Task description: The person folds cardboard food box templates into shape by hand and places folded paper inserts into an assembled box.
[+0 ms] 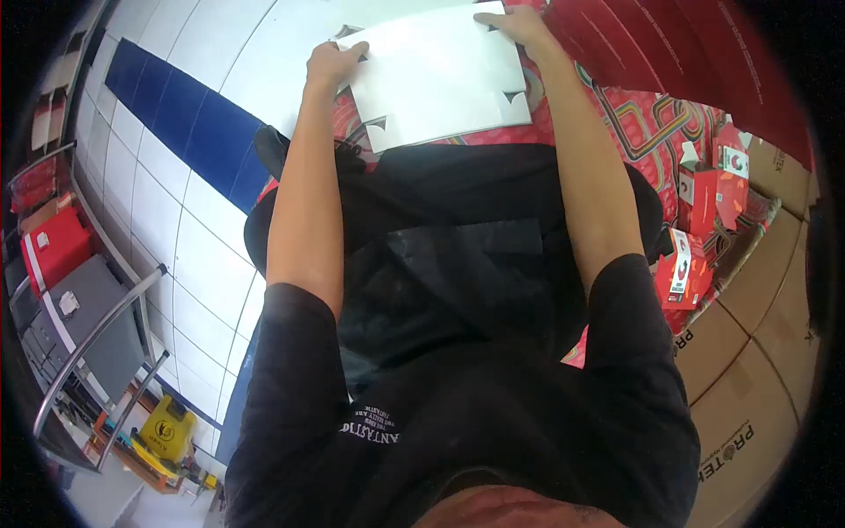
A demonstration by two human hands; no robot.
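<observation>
A flat white cardboard sheet (440, 79) with dark notches cut along its sides lies in front of my crossed legs, over a red patterned mat. At its far left corner, my left hand (333, 65) grips the edge with the thumb on top. My right hand (518, 26) holds the far right edge in the same way, thumb over the white face. The fingers beneath the sheet are hidden on both sides.
Large red printed cardboard sheets (687, 44) stand at the upper right. Several small red boxes (685, 268) lie on the mat (616, 110) at my right, beside brown cartons (748, 387). To the left are a metal-framed rack (97, 326) and a yellow floor sign (167, 429).
</observation>
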